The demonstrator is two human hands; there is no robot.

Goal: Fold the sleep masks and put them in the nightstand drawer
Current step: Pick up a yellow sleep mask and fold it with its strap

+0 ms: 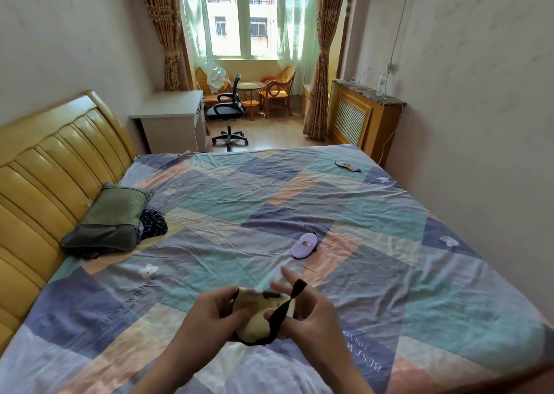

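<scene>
I hold a pale yellow sleep mask (258, 318) above the near part of the bed. My left hand (209, 315) grips its left side. My right hand (311, 312) holds the right side, with the mask's black strap (292, 299) looped over its fingers. A purple sleep mask (304, 245), folded, lies on the sheet beyond my hands. A dark sleep mask (347, 166) lies flat near the far right corner of the bed. No nightstand drawer is in view.
The bed (239, 202) has a patchwork sheet and a yellow headboard (45, 172) on the left. A green pillow (108, 216) lies over dark checked cloth (153, 222). Beyond stand a white desk (171, 118), an office chair (227, 112) and a radiator cover (362, 118).
</scene>
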